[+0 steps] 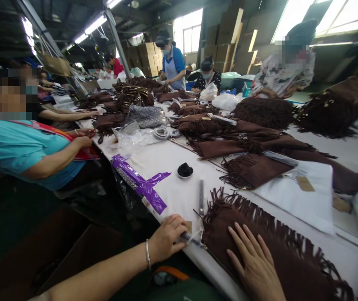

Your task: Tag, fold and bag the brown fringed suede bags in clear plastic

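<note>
A dark brown fringed bag (287,251) lies flat on the white table near me, its fringe pointing toward the far side. My right hand (254,259) rests palm down on it, fingers spread. At the table's near edge, beside the bag's left end, my left hand (168,237) has its fingers bent toward the thumb. What sits between them is too small to make out. Close to these fingertips are a small tan tag (189,226) and a white string (194,237). A metal ruler (201,196) lies just beyond the bag's left corner.
A small white dish (185,170) holds something black. Purple tape (149,188) crosses the table edge. Brown fringed bags (254,169) lie beyond, with a white sheet (310,200) and clear plastic (131,138). A person in turquoise (41,146) works at left; several others work farther back.
</note>
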The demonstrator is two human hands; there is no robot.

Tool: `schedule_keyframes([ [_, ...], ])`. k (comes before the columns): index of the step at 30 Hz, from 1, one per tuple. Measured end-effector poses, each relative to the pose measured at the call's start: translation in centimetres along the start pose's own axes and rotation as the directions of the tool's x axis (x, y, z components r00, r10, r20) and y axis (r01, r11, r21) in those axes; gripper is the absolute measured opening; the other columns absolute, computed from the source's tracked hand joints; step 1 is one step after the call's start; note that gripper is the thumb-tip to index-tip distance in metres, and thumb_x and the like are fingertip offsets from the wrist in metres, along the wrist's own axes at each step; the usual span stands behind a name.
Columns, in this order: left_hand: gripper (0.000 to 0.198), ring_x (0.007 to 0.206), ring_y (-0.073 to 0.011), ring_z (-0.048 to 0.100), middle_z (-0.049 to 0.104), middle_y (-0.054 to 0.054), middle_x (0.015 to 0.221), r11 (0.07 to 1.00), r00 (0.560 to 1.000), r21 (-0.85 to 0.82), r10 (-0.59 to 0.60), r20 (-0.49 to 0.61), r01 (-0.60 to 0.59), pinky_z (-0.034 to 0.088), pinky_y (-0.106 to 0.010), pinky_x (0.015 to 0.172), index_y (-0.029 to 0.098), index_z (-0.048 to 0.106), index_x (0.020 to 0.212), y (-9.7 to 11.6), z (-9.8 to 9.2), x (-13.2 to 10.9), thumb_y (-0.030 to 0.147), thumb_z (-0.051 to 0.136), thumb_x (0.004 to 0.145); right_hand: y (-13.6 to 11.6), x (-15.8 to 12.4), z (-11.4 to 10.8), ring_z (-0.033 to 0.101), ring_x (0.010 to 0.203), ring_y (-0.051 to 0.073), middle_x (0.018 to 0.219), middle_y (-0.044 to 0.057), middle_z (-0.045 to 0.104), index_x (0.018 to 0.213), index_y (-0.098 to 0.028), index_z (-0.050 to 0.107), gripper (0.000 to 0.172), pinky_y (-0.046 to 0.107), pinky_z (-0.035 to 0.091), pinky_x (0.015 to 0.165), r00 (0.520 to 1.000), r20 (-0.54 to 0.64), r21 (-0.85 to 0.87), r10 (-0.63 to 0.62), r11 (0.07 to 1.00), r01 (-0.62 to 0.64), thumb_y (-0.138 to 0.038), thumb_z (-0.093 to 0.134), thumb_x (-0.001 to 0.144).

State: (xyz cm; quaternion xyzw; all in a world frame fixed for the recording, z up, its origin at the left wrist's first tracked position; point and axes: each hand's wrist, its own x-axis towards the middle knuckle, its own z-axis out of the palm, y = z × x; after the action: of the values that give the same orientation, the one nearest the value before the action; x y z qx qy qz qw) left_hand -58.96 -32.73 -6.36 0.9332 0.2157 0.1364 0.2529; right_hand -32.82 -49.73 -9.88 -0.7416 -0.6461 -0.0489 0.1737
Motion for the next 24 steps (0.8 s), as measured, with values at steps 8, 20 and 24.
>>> schedule_keyframes([
  [8, 0.018, 0.097, -0.0202, 0.051, 0.059, -0.005, 0.097, 0.989, 0.998, -0.143, -0.031, -0.046, 0.024, 0.043, -0.035, 0.091, 0.018, 0.055, 0.092, 2.3, -1.1, 0.8, 0.008, 0.054, 0.078, -1.8, 0.6, 0.1, 0.030, 0.135, 0.026, 0.144, 0.001, 0.040, 0.142, -0.032, 0.029, 0.057, 0.050, 0.018, 0.111, 0.993, -0.104, 0.155, 0.063, 0.987, -0.046, -0.040, 0.046, 0.088],
  [20, 0.017, 0.098, -0.0195, 0.052, 0.059, -0.005, 0.091, 0.986, 0.993, -0.125, 0.101, -0.067, -0.108, 0.027, -0.042, 0.107, 0.018, 0.060, 0.098, 2.9, -2.1, 2.5, 0.014, 0.052, 0.084, -6.8, 7.2, 0.3, 0.026, 0.137, 0.022, 0.129, -0.004, 0.056, 0.087, -0.028, 0.061, 0.021, 0.054, 0.018, 0.111, 0.947, 0.284, 0.417, -0.152, 0.909, 0.021, -0.017, 0.043, 0.084],
  [24, 0.039, 0.086, -0.0175, 0.054, 0.058, -0.001, 0.084, 0.909, 0.974, -0.352, -0.203, 0.101, 0.225, 0.041, -0.032, 0.088, 0.020, 0.055, 0.118, 2.7, -3.6, 2.2, 0.019, 0.061, 0.079, -6.1, 6.7, -0.2, 0.027, 0.135, 0.020, 0.126, -0.002, 0.055, 0.088, -0.028, 0.059, 0.015, 0.050, 0.020, 0.111, 0.953, 0.243, 0.479, -0.179, 0.877, 0.042, -0.019, 0.047, 0.082],
])
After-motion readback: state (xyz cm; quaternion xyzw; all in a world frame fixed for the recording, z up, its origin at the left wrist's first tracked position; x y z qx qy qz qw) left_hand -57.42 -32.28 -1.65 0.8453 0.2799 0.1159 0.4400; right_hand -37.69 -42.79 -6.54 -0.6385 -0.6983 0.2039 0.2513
